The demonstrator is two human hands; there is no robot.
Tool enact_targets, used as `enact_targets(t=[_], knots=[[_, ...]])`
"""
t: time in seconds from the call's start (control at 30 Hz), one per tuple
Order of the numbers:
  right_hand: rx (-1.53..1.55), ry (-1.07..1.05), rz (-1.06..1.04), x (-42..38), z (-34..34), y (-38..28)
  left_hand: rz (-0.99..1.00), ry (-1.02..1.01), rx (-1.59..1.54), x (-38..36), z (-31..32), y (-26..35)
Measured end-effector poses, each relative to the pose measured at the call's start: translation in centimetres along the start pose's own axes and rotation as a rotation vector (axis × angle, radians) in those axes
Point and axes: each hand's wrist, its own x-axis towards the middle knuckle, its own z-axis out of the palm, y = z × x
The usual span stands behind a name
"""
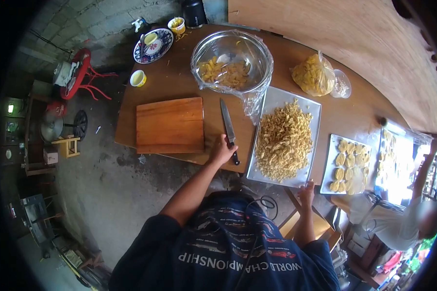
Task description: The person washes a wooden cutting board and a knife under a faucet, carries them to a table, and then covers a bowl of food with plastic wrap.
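My left hand (pixel 222 152) is at the table's front edge, fingers closed around the black handle of a kitchen knife (pixel 227 120). The knife's blade lies on the table, pointing to the back. Left of it is a wooden cutting board (pixel 170 126). My right hand (pixel 306 195) grips the near right corner of a metal tray (pixel 316 111). On the tray is a heap of pale yellow chopped pieces (pixel 284 140). Behind the knife stands a clear bowl (pixel 196 63) lined with plastic wrap, with yellow pieces (pixel 223 72) in it.
At the back are a patterned plate (pixel 140 54), small tubs (pixel 138 78), a bag of yellow pieces (pixel 311 75) and a clear container (pixel 344 85). Right, another tray (pixel 329 160) carries flat yellow rounds. Another person (pixel 393 220) is at the far right.
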Motion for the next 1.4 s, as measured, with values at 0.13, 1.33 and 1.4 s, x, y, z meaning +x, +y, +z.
enact_targets(t=[0.13, 1.33, 1.4], knots=[[-0.215, 0.068, -0.146, -1.1, 0.3, -0.5, -0.175, -0.006, 0.209, 0.3, 1.7, 1.3], [-0.239, -0.561, -0.721, -14.8, 30.8, -36.0, -0.477, 0.367, 0.115, -0.4, -29.9, -29.7], [-0.27, -0.558, -0.666, -16.0, 31.4, -37.3, -0.488, 0.368, -0.118, 0.2, -29.8, -31.7]])
